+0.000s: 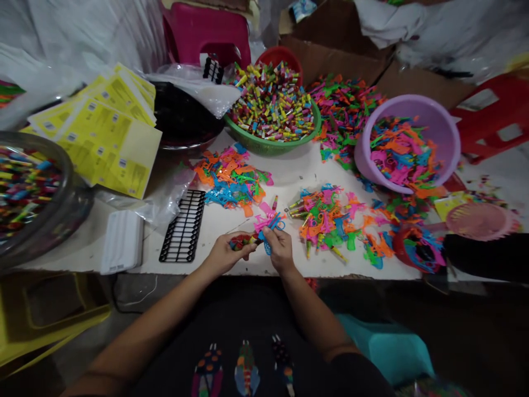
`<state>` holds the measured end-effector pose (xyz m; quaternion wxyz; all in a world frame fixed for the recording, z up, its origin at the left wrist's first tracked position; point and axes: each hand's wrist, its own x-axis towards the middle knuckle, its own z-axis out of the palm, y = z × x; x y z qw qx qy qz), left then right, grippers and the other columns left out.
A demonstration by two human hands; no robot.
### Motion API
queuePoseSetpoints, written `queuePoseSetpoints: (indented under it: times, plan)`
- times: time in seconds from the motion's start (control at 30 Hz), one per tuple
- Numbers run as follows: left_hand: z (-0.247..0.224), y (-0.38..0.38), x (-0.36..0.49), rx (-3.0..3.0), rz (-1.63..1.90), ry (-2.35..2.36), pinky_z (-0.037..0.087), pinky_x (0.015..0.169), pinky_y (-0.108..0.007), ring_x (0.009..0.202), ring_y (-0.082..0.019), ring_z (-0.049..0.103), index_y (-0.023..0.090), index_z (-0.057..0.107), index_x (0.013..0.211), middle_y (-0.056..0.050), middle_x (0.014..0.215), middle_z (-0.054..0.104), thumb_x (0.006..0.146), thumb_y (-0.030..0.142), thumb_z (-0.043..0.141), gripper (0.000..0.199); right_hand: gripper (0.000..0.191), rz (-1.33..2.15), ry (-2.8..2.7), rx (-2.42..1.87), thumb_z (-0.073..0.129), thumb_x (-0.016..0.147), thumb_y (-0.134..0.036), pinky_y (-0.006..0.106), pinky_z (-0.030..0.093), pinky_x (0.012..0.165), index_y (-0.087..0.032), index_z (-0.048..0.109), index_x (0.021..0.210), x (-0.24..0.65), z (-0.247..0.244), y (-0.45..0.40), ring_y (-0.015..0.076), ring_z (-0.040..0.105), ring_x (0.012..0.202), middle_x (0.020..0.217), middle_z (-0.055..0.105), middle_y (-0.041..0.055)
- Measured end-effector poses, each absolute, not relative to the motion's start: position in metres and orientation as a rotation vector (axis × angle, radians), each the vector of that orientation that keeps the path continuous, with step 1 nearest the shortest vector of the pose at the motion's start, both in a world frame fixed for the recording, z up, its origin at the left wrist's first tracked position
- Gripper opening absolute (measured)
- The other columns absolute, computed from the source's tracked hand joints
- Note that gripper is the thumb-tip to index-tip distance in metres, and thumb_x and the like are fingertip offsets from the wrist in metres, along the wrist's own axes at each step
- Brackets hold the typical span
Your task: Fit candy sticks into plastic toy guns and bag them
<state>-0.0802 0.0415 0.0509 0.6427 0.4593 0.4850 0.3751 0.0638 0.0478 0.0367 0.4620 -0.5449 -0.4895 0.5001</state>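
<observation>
Near the front edge of the white table, my left hand is closed around several small coloured pieces, red and green among them. Close beside it, my right hand pinches a blue plastic toy piece shaped like a small gun. The two hands almost meet, and a yellow tip shows between them. Just behind the fingers lie pink plastic pieces. A loose heap of coloured plastic pieces is to the right of my right hand, and another heap lies behind my hands.
A black rack and white box lie left. Behind are a green basin of small coloured tubes and yellow printed sheets. A purple bucket of plastic pieces and a red cup stand right. A clear tub is far left.
</observation>
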Motion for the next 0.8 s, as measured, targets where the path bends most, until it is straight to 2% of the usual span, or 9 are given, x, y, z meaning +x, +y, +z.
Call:
queuePoseSetpoints:
  times: [0.2,0.37,0.5,0.57,0.63,0.73,0.8]
  plan:
    - [0.057,0.036,-0.078,1.041,0.858,1.095,0.039,0.042,-0.018,0.041,-0.007,0.047,0.013,0.063,0.08,0.001,0.049,0.056,0.064,0.036,0.067,0.029,0.037,1.077,-1.268,-1.349,0.046,0.08,-0.043,0.024,0.035,0.053,-0.018,0.049,0.052,0.061,0.045,0.041,0.0099,0.041,0.052,0.052,0.044,-0.0019]
    - [0.061,0.033,-0.079,1.115,0.912,1.155,0.042,0.046,-0.019,0.045,-0.007,0.05,0.012,0.063,0.084,-0.001,0.058,0.06,0.065,0.038,0.065,0.033,0.039,1.043,-1.316,-1.325,0.045,0.08,-0.042,0.023,0.033,0.051,-0.018,0.043,0.05,0.058,0.048,0.043,0.0086,0.038,0.05,0.049,0.038,-0.0037]
    - [0.056,0.032,-0.077,1.207,0.844,1.114,0.043,0.048,-0.019,0.046,-0.007,0.052,0.011,0.064,0.085,0.0,0.057,0.06,0.064,0.036,0.066,0.032,0.038,1.177,-1.379,-1.353,0.044,0.079,-0.044,0.022,0.031,0.048,-0.017,0.045,0.052,0.059,0.044,0.048,0.0077,0.036,0.048,0.048,0.039,-0.0041]
    - [0.048,0.033,-0.075,1.109,0.773,1.074,0.042,0.044,-0.018,0.048,-0.009,0.054,0.011,0.064,0.088,-0.001,0.058,0.061,0.064,0.037,0.067,0.035,0.04,1.257,-1.445,-1.416,0.044,0.078,-0.048,0.022,0.031,0.048,-0.017,0.048,0.053,0.071,0.044,0.055,0.0082,0.038,0.047,0.048,0.041,-0.0037]
    - [0.039,0.037,-0.075,0.918,0.776,1.094,0.04,0.039,-0.017,0.053,-0.012,0.059,0.011,0.061,0.093,-0.004,0.068,0.064,0.064,0.039,0.067,0.04,0.042,1.263,-1.568,-1.58,0.046,0.074,-0.052,0.023,0.032,0.048,-0.017,0.053,0.053,0.097,0.049,0.066,0.0095,0.04,0.047,0.047,0.044,-0.0029]
    - [0.025,0.045,-0.085,0.597,0.875,1.222,0.04,0.036,-0.016,0.056,-0.012,0.06,0.01,0.059,0.093,-0.006,0.075,0.064,0.063,0.034,0.068,0.039,0.045,0.971,-1.594,-2.102,0.048,0.07,-0.058,0.027,0.036,0.054,-0.016,0.059,0.055,0.154,0.063,0.085,0.0141,0.047,0.052,0.051,0.05,0.001]
    - [0.019,0.05,-0.092,0.462,0.897,1.276,0.04,0.037,-0.015,0.051,-0.009,0.058,0.009,0.058,0.091,-0.003,0.068,0.061,0.062,0.025,0.069,0.035,0.048,0.447,-1.373,-2.471,0.05,0.067,-0.06,0.033,0.038,0.059,-0.014,0.063,0.066,0.183,0.071,0.096,0.0199,0.051,0.061,0.063,0.056,0.008]
